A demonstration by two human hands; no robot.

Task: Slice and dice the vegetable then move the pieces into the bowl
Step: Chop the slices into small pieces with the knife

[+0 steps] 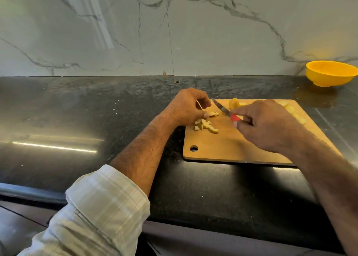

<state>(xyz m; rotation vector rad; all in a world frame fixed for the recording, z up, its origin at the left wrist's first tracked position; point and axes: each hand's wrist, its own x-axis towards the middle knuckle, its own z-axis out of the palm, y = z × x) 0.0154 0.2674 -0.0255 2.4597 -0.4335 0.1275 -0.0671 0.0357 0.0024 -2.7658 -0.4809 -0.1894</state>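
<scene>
Head view. Wooden cutting board (pixel 242 145) lies flat on the dark polished tabletop (pixel 77 120), its hanging hole at the near-left corner. Right hand (pixel 271 126) reaches over the middle of the board; its grip is closed round a knife (pixel 225 110) with a red handle, only a small bit of red showing past the curled fingers. Blade points away and to the left, low over the board; whether its edge touches the wood cannot be told. Left hand (pixel 187 106) sits at the board's far-left corner, fingers curled downward, thumb and fingertips pinching a pale vegetable strip (pixel 213 113) that lies on the board just beside the blade. Diced pieces (pixel 205 127), pale yellow, form a small loose heap on the board just nearer than the left hand, near the left edge. Uncut vegetable chunks (pixel 234 103) rest at the far edge of the board behind the knife; further yellowish pieces (pixel 296 114) lie along the right side, partly hidden by the right hand and blurred. Yellow bowl (pixel 331 73) stands upright on the tabletop, well apart from the board, at far right against the marble-patterned wall (pixel 174 33); its inside is not readable from this angle. Left forearm is bare below a rolled plaid sleeve (pixel 96 213).
</scene>
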